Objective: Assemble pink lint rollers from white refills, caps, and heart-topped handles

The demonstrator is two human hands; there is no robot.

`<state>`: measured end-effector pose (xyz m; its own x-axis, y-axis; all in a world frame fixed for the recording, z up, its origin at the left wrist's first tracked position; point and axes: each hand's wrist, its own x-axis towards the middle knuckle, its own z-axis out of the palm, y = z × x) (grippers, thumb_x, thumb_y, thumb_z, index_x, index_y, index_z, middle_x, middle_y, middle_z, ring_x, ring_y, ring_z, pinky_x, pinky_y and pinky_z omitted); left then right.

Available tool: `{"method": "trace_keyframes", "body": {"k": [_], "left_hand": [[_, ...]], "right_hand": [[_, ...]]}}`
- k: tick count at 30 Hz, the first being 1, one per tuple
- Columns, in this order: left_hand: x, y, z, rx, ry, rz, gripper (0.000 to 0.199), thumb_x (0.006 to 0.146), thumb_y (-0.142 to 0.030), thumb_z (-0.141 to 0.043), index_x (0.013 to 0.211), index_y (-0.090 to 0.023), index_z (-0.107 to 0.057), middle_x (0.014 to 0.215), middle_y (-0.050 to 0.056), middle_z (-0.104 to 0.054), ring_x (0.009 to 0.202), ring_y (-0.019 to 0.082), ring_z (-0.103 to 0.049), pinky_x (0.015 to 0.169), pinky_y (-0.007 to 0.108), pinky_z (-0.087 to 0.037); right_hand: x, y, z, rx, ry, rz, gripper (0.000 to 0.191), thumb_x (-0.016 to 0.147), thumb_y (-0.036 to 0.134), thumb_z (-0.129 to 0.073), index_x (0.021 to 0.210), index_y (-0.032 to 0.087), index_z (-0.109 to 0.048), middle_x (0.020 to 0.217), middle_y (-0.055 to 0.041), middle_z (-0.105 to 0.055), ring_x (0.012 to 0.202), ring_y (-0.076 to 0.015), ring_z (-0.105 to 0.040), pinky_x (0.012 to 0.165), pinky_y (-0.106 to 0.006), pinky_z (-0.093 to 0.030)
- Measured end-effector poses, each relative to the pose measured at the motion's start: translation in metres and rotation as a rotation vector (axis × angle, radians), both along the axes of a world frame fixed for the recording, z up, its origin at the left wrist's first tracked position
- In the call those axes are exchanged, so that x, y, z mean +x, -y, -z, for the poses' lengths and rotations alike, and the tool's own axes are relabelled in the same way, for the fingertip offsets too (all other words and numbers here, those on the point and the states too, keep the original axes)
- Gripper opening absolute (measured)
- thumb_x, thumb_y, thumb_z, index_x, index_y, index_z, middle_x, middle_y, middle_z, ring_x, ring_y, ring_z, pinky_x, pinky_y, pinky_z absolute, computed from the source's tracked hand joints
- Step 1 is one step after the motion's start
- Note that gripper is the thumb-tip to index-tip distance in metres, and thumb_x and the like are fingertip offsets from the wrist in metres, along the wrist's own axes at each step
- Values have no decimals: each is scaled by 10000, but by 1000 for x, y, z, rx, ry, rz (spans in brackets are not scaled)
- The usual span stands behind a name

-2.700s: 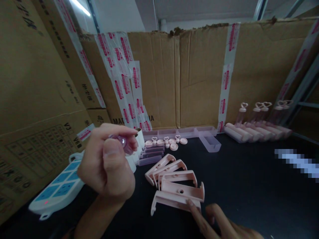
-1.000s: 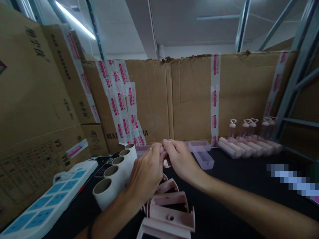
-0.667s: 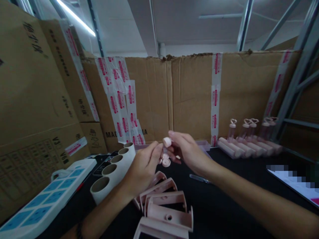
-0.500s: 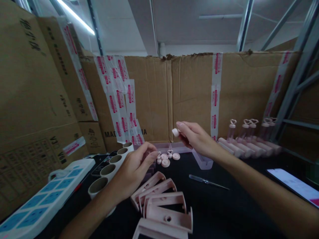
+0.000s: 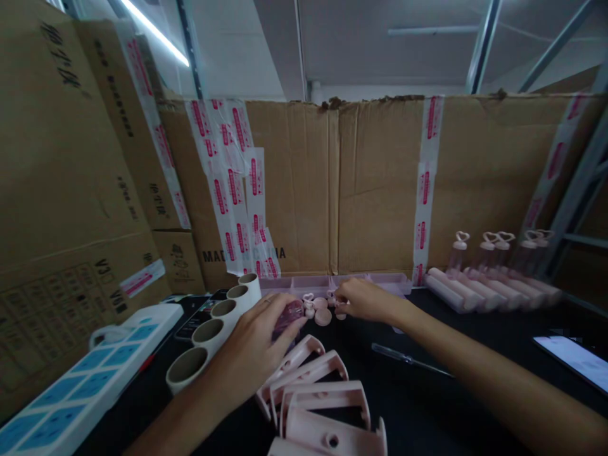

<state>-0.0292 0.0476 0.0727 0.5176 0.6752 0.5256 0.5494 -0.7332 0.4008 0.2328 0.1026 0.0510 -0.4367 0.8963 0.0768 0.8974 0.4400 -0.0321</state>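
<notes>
1. Pinkish translucent tube (image 5: 288,316), head view: in the left hand (image 5: 259,339), clamped between thumb and fingers, just left of the small pink parts. Support with light, even pressure; probably smooth and prone to slipping.
2. Right hand (image 5: 360,299), apart from the left: fingertips down at the right edge of the cluster of pink discs (image 5: 323,317) and heart-topped caps (image 5: 309,306). Firm grip on any one part: cannot tell from this angle.
3. Pinch a single piece by its rim; leave neighbours undisturbed to avoid scattering across the black desk (image 5: 427,411).
4. Hold the left wrist high enough to clear the pale pink frames (image 5: 356,439), fanned near the left hand on the wearer's side.
5. Lift the right forearm (image 5: 475,356) clear of the screwdriver (image 5: 403,358), just beside it on the desk.
</notes>
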Motion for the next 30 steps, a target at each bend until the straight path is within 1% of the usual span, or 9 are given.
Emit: {"method": "trace_keyframes", "body": {"k": [3, 7, 12, 14, 17, 20, 22, 26, 30], "left_hand": [[-3, -1, 8, 94, 10, 51, 170, 979, -261, -554, 1143, -246, -596, 1079, 11, -668, 1014, 190, -632, 880, 347, -482], [-6, -3, 17, 192, -9, 93, 314, 978, -218, -570, 1286, -278, -558, 1171, 5, -667, 1095, 178, -613, 948, 323, -476], [-6, 0, 19, 201, -97, 75, 419, 984, -195, -543, 1385, -313, -503, 1223, 12, -669, 1148, 217, -602, 992, 396, -488], [-3, 0, 19, 169, -180, 16, 427, 980, -200, -531, 1398, -290, -512, 1214, 48, -672, 1131, 262, -614, 978, 460, -508], [2, -5, 21, 124, -321, -108, 451, 981, -187, -452, 1427, -183, -514, 1300, 155, -623, 1197, 347, -584, 1010, 555, -487], [7, -14, 23, 68, -423, -148, 519, 959, -156, -408, 1472, -85, -445, 1405, 232, -539, 1291, 390, -518, 1066, 584, -434], [9, -20, 23, 31, -451, -137, 518, 950, -143, -421, 1462, -68, -440, 1389, 232, -549, 1285, 378, -522, 1068, 563, -433], [12, -30, 16, 20, -464, -138, 392, 942, -69, -399, 1308, -51, -537, 1249, 207, -634, 1164, 319, -599, 1006, 478, -483], [14, -37, 10, 26, -524, -142, 387, 899, -2, -421, 1243, -88, -575, 1269, 181, -647, 1179, 302, -608, 1020, 446, -470]], "right_hand": [[-3, -2, 5, -6, 33, -21, 198, 1044, 321, -664, 1084, 127, -658, 1078, -74, -638, 974, -235, -645, 872, -414, -569], [-5, -4, 6, 8, 63, -31, 202, 1044, 320, -663, 1097, 126, -657, 1109, -81, -633, 1001, -243, -638, 887, -426, -565], [-3, -9, 8, 51, 108, 1, 180, 1053, 304, -648, 1091, 129, -659, 1086, -76, -637, 994, -240, -640, 886, -423, -565], [-4, -13, 11, 63, 116, 9, 187, 1047, 309, -658, 1102, 130, -656, 1101, -79, -632, 1001, -243, -637, 883, -423, -566], [-6, -17, 19, 77, 110, 5, 199, 1037, 306, -671, 1127, 130, -650, 1141, -86, -619, 1017, -248, -630, 879, -423, -569], [-9, -19, 24, 98, 87, 4, 216, 1039, 316, -669, 1145, 129, -644, 1161, -91, -611, 1025, -252, -627, 879, -427, -570], [-9, -19, 25, 114, 68, 9, 219, 1043, 319, -664, 1151, 129, -642, 1162, -92, -611, 1023, -252, -628, 878, -426, -571], [-7, -17, 23, 145, 30, 26, 224, 1044, 318, -662, 1159, 127, -637, 1160, -92, -610, 1007, -247, -632, 861, -416, -577], [-5, -13, 16, 172, 7, 23, 223, 1041, 313, -665, 1166, 131, -633, 1160, -91, -608, 999, -244, -632, 854, -409, -579]]}}
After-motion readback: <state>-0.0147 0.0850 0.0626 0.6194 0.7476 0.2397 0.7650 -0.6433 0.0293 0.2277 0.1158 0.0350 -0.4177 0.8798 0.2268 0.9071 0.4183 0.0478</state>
